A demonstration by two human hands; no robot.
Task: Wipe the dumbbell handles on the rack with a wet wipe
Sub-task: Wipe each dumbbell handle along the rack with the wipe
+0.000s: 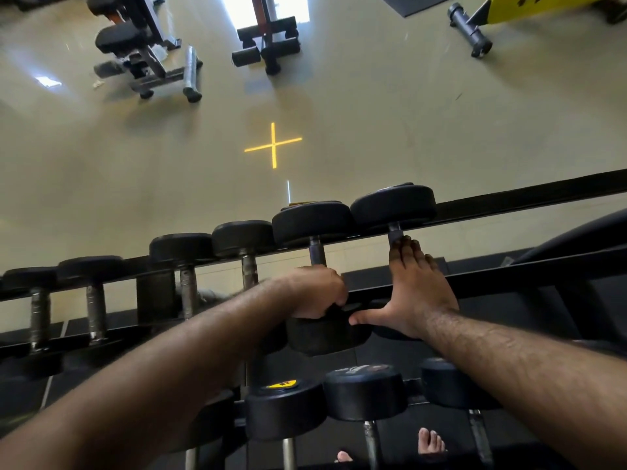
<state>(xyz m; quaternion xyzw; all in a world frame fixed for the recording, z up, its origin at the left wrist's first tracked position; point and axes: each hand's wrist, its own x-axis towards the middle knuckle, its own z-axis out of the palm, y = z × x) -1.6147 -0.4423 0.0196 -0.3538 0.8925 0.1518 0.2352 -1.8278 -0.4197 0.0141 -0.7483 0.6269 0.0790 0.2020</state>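
Black rubber dumbbells on top rack rail [509, 198]; left hand [315, 293] curled round handle [318, 254] of one, wipe not visible; right hand [415, 293] flat, fingers straight on neighbouring handle [394, 234]; wiping under way, judged; next: shift rightward along row.

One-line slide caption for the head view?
Left hand grips one dumbbell handle; right hand lies flat on the next.
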